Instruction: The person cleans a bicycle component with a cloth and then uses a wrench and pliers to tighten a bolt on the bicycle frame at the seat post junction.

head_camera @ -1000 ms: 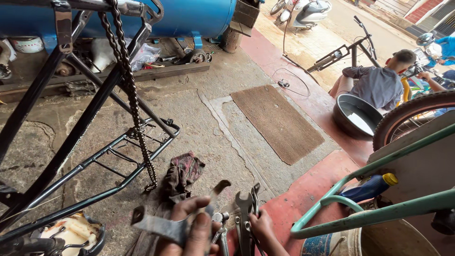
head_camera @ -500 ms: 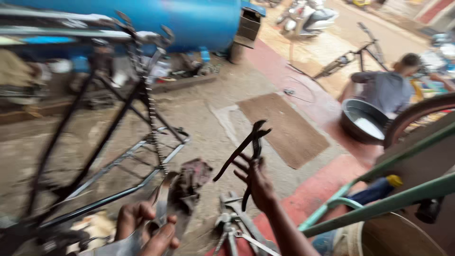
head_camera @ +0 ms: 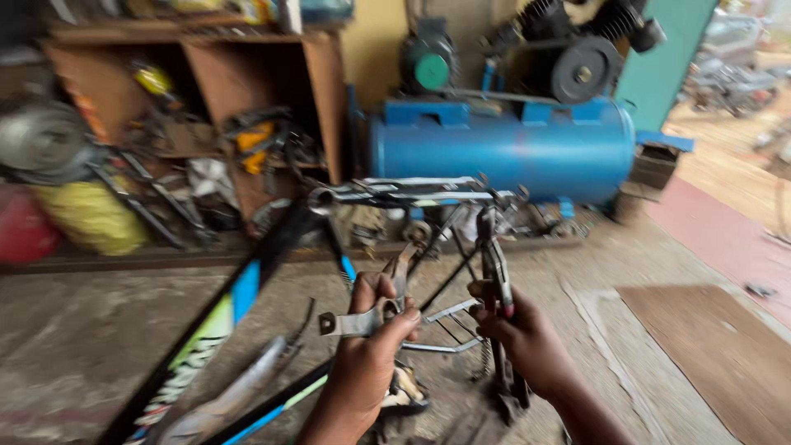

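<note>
My left hand (head_camera: 367,346) grips a flat metal wrench (head_camera: 350,322), its ring end pointing left. My right hand (head_camera: 523,334) is closed around pliers (head_camera: 497,276) that stand upright in the fist. Both hands are raised in front of an upturned bicycle frame (head_camera: 239,305), black with blue and green markings. The frame's metal rear carrier (head_camera: 412,192) shows just above the hands. The picture is blurred by motion.
A blue air compressor tank (head_camera: 494,148) stands behind the frame. A wooden shelf (head_camera: 247,99) full of tools and parts fills the left back. A brown mat (head_camera: 725,346) lies on the concrete floor at right. A red container (head_camera: 21,227) and a yellow sack (head_camera: 91,214) sit at far left.
The view has swung up and left from the floor and street to the compressor and shelf. Both hands rose from the floor with the tools; the right hand lifted the pliers.
</note>
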